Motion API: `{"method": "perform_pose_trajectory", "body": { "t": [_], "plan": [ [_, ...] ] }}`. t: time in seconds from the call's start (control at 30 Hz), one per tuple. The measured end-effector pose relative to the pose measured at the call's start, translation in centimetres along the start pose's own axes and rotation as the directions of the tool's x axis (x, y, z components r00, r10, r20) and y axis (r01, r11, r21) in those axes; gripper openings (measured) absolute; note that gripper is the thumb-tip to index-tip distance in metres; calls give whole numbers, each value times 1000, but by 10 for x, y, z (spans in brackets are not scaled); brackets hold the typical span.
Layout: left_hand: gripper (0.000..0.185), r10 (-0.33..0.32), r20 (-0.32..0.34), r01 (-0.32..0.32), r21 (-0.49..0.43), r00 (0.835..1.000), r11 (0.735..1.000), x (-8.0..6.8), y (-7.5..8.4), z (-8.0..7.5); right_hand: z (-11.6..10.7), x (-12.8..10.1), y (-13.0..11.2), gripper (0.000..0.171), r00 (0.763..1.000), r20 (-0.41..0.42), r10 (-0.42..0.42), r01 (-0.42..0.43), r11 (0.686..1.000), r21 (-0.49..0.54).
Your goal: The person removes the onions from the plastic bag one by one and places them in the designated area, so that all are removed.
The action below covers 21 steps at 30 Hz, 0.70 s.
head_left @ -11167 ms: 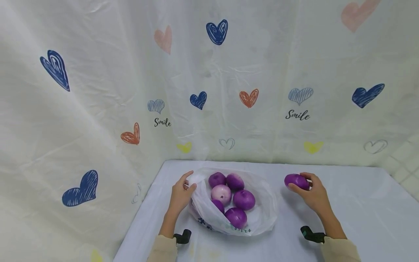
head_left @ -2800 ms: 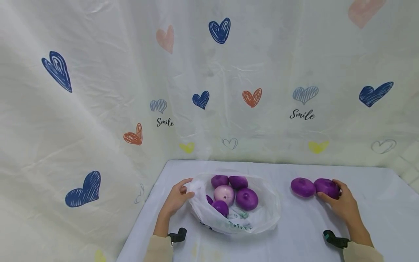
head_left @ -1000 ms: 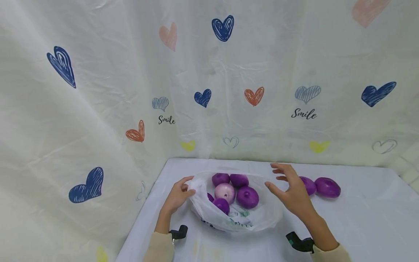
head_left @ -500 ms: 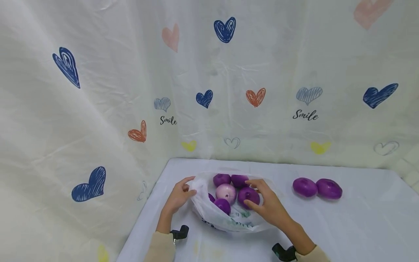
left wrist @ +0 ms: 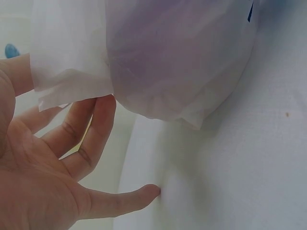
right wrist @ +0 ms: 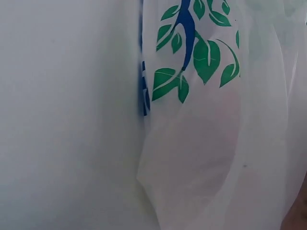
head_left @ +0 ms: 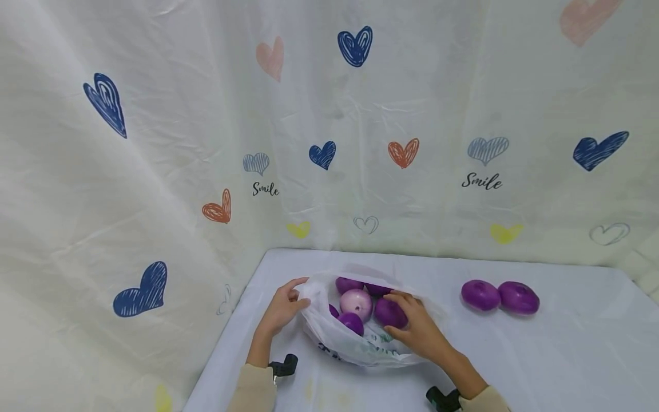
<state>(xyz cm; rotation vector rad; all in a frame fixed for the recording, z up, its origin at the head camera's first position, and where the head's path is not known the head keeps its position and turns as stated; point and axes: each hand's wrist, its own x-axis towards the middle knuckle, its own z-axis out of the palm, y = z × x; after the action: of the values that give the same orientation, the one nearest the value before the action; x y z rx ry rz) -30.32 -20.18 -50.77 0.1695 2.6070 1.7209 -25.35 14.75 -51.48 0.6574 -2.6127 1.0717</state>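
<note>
A white plastic bag [head_left: 334,343] lies with its mouth open in the head view, several purple onions inside. One of these onions [head_left: 356,303] is paler than the rest. My left hand [head_left: 279,309] pinches the bag's left rim; in the left wrist view the thin film hangs between thumb and fingers [left wrist: 98,127]. Inside the bag, my right hand [head_left: 419,329] has thumb and fingers round the right-hand onion [head_left: 388,313]. Only bag film with green leaf print [right wrist: 207,62] and a sliver of skin show in the right wrist view.
Two purple onions, a left one [head_left: 480,295] and a right one [head_left: 519,297], lie side by side on the white tablecloth [head_left: 556,355], right of the bag. A curtain [head_left: 437,103] printed with hearts hangs behind and left of the table.
After setting a second onion beside the first on the table at right, my right hand has come left into the bag and taken hold of another. My left hand keeps holding the rim.
</note>
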Motion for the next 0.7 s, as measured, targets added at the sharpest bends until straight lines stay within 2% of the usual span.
{"method": "perform_pose_trajectory", "body": {
  "t": [0.3,0.7],
  "plan": [
    [56,3,3,-3,14,1000,1000,0,1,1,6,-1,8,63,999,30,11,-11,1000,-13],
    [56,2,6,-2,9,1000,1000,0,1,2,7,-2,11,65,998,68,12,-14,1000,24]
  ]
}}
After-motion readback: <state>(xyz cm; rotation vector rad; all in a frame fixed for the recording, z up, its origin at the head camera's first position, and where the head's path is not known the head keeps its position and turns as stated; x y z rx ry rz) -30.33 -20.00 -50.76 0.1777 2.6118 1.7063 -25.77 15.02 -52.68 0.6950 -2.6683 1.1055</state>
